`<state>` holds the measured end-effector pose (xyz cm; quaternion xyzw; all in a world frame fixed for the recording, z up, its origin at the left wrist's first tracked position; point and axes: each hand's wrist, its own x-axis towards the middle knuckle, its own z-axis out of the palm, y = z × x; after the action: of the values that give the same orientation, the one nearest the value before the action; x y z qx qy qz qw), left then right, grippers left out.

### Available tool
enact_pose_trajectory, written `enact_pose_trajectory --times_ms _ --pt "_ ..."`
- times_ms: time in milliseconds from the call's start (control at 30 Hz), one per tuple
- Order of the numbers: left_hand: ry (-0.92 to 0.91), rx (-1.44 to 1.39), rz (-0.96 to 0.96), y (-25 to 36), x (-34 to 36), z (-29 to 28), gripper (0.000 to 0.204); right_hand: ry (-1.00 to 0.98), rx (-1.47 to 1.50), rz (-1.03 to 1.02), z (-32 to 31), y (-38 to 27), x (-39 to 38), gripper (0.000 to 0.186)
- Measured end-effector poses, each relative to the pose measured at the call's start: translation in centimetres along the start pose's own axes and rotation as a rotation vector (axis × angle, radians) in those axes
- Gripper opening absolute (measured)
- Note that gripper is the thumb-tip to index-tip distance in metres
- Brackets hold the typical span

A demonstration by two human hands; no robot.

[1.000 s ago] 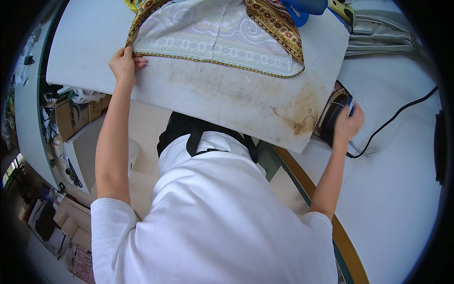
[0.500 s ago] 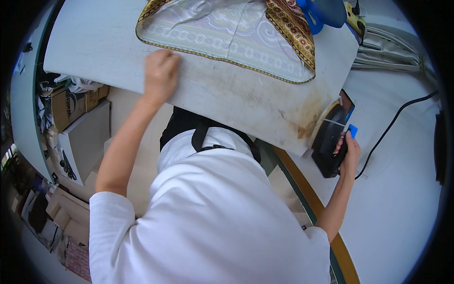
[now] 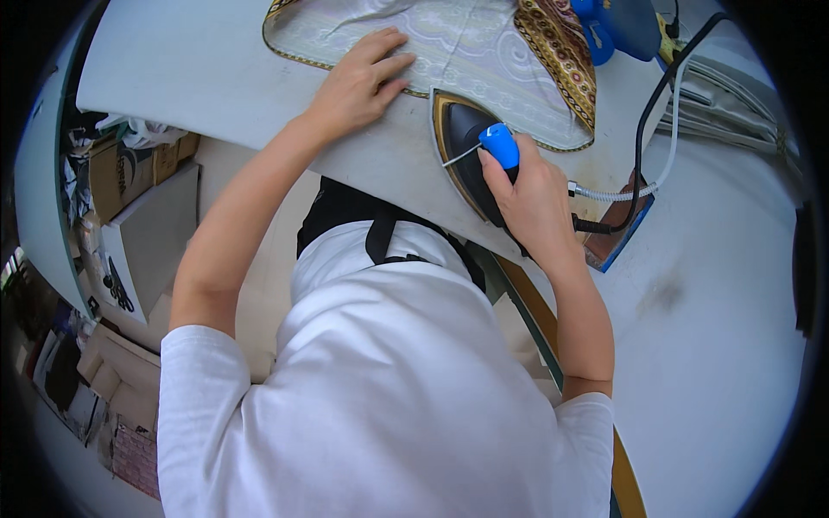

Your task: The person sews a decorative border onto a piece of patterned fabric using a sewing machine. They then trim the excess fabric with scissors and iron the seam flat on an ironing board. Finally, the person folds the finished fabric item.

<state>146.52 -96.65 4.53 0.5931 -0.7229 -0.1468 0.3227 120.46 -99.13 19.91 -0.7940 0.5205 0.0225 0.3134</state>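
A patterned cloth [image 3: 466,62] with a brown and gold border lies on the white-covered ironing table [image 3: 199,78], its pale underside facing up. One corner is folded over on the right. My left hand [image 3: 358,86] rests on the cloth's near edge with its fingers spread. My right hand [image 3: 537,200] is closed around the handle of a dark steam iron [image 3: 464,129] with a blue knob on top. The iron stands flat on the table, its tip at the near edge of the cloth. My right palm hides the rear of the handle.
A black cord [image 3: 641,129] and a pale hose [image 3: 675,129] run from the iron to the upper right. An iron rest [image 3: 617,229] sits beside the table's right edge. A blue object [image 3: 623,30] stands at the back right. Cardboard boxes [image 3: 121,177] fill a shelf on the left.
My right hand has brought the iron from the table's right edge leftward to the cloth. My left hand has opened from a fist and moved right onto the cloth's edge.
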Motion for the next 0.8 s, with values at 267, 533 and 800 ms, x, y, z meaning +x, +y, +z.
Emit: enact_pose_trajectory --times_ms 267,533,800 --pt "0.109 0.025 -0.02 -0.4 -0.2 0.4 0.039 0.021 0.007 0.099 0.8 3.0 -4.0 0.039" --pt "0.248 0.049 -0.053 -0.4 -2.0 0.4 0.03 0.007 -0.374 -0.071 -2.4 8.7 -12.0 0.092" --pt "0.061 0.122 0.094 5.2 -3.3 1.3 0.036 0.009 -0.522 -0.075 -1.3 10.0 -15.8 0.087"
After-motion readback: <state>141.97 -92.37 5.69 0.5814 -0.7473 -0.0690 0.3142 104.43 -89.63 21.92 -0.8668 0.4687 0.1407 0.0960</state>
